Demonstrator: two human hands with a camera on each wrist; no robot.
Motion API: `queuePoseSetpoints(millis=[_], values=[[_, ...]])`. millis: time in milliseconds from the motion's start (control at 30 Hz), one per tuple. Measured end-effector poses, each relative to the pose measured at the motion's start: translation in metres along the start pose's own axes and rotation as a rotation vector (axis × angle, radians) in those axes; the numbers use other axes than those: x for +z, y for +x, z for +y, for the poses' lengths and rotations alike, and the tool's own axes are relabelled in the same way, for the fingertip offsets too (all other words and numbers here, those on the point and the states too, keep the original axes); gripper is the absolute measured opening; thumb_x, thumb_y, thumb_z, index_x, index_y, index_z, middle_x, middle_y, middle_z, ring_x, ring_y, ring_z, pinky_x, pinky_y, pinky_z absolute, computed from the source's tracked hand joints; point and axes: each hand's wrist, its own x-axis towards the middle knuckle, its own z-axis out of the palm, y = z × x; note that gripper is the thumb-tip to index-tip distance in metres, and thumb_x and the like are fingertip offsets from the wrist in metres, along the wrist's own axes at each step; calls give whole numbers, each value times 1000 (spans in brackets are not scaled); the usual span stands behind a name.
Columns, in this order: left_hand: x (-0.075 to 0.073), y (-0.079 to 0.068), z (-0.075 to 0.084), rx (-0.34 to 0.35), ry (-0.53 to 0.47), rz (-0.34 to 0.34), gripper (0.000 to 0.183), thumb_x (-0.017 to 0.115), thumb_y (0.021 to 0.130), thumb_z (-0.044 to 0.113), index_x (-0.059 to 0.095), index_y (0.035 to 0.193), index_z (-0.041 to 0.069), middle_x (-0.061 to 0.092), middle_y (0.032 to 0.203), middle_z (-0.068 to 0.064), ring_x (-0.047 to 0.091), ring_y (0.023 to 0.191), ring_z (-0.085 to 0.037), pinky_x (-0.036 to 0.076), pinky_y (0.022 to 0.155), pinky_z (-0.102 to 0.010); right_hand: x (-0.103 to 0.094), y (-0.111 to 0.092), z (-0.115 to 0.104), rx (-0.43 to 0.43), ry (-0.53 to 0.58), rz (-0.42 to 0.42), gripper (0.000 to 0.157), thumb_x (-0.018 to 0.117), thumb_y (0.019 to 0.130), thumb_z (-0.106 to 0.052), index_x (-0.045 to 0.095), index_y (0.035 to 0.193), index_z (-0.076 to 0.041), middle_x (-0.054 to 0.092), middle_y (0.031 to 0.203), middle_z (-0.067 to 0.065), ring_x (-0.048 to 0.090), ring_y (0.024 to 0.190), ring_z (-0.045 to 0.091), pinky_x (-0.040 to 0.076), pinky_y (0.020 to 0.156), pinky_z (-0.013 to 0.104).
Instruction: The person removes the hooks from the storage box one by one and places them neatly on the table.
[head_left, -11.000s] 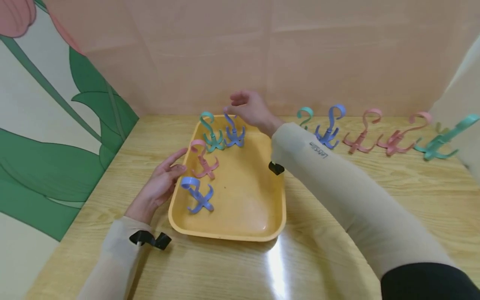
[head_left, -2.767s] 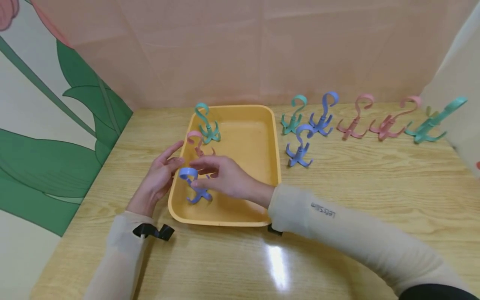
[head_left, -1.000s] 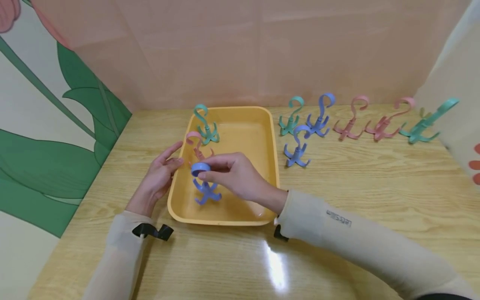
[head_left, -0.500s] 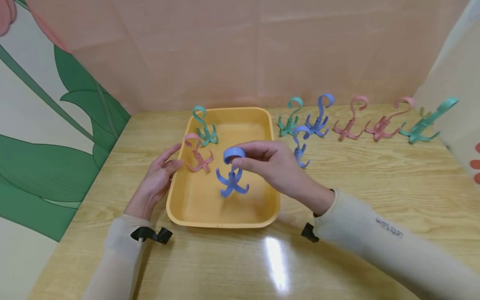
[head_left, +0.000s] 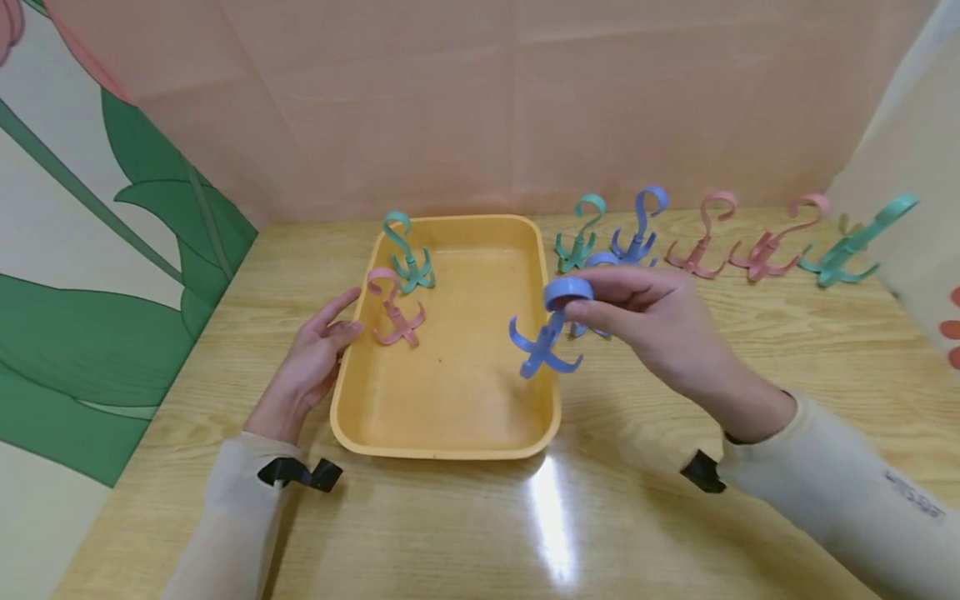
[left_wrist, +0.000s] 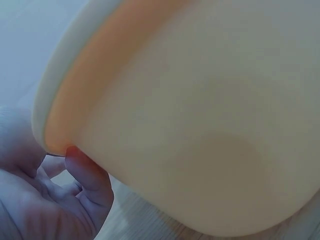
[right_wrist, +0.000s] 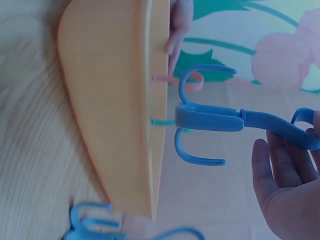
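In the head view my right hand (head_left: 667,329) pinches a blue four-claw hook (head_left: 542,348) by its curved top. The claws hang down over the right side of the yellow tray (head_left: 442,452). The right wrist view shows the same blue hook (right_wrist: 212,117) beyond the tray's side wall (right_wrist: 107,100), held between thumb and fingers. My left hand (head_left: 311,362) touches the tray's left rim with relaxed fingers; in the left wrist view a fingertip (left_wrist: 75,155) meets the tray's edge. A pink hook (head_left: 400,321) and a green hook (head_left: 412,271) stand along the tray's left wall.
Right of the tray, a back row holds a green hook (head_left: 577,250), a blue hook (head_left: 637,242), two pink hooks (head_left: 699,254) and a larger-looking green hook (head_left: 843,258). Another blue hook (head_left: 592,329) is partly hidden behind my right hand. A pink-covered wall (head_left: 450,108) rises behind.
My right hand took the near blue hook, lifted it from the tray's lower left and carried it right. Earlier, another blue hook left the tray for the table. My left hand stayed.
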Motion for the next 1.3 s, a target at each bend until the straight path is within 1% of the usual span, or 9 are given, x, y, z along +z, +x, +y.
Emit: queuePoseSetpoints(millis=[200, 467, 700, 867, 1000, 1100, 1167, 1233, 1300], values=[[0, 0, 0, 0, -8, 4, 59, 51, 105, 9, 31, 159, 19, 58, 108, -9, 67, 88, -17, 59, 72, -28, -24, -14, -5, 19, 34, 59, 25, 65, 91, 15, 69, 115, 11, 75, 105, 12, 72, 97, 18, 56, 86, 26], [0, -1, 1, 10, -18, -1, 59, 51, 105, 8, 31, 159, 19, 59, 106, -8, 67, 86, -16, 58, 70, -27, -53, -28, -6, 48, -29, 122, 25, 63, 92, 14, 66, 117, 15, 74, 106, 13, 72, 97, 20, 56, 86, 26], [-1, -2, 1, 8, -15, 0, 58, 51, 105, 9, 32, 159, 19, 59, 106, -8, 66, 88, -16, 59, 71, -28, -76, -38, -2, 44, -60, 159, 25, 62, 92, 16, 64, 116, 18, 74, 108, 13, 72, 96, 20, 55, 86, 24], [0, -2, 2, 7, -7, -6, 58, 51, 105, 9, 32, 159, 20, 59, 107, -9, 67, 89, -17, 59, 72, -29, -90, -43, 4, 78, -198, 233, 24, 67, 91, 12, 66, 114, 16, 74, 109, 12, 72, 95, 18, 55, 85, 20], [-1, -2, 2, 6, 2, -4, 58, 51, 105, 9, 32, 159, 20, 59, 107, -9, 67, 91, -17, 59, 73, -29, -98, -44, 12, 122, -312, 261, 25, 69, 91, 6, 67, 115, 13, 74, 110, 9, 71, 96, 16, 54, 83, 18], [-1, -1, 1, 7, 5, -5, 58, 51, 105, 10, 32, 159, 20, 59, 108, -9, 67, 91, -18, 59, 73, -29, -105, -44, 18, 155, -411, 283, 26, 70, 93, 0, 69, 117, 9, 75, 109, 4, 71, 97, 11, 53, 82, 16], [-1, -1, 0, 7, 4, -7, 58, 51, 105, 10, 32, 159, 20, 59, 108, -9, 67, 90, -18, 59, 72, -29, -109, -44, 23, 162, -405, 303, 26, 71, 93, -1, 69, 117, 9, 75, 107, 3, 71, 97, 10, 53, 82, 16], [-1, 0, 0, 6, -4, -9, 58, 51, 105, 10, 32, 159, 20, 60, 109, -9, 68, 90, -18, 59, 72, -29, -114, -43, 29, 158, -370, 321, 27, 71, 92, -1, 69, 117, 9, 76, 106, 2, 71, 96, 10, 53, 82, 15], [-1, 0, -1, 5, -10, -9, 58, 51, 105, 10, 32, 159, 20, 60, 108, -9, 68, 89, -17, 59, 72, -29, -118, -43, 35, 150, -296, 333, 27, 71, 92, 1, 68, 117, 11, 76, 105, 3, 71, 96, 11, 54, 82, 16]])
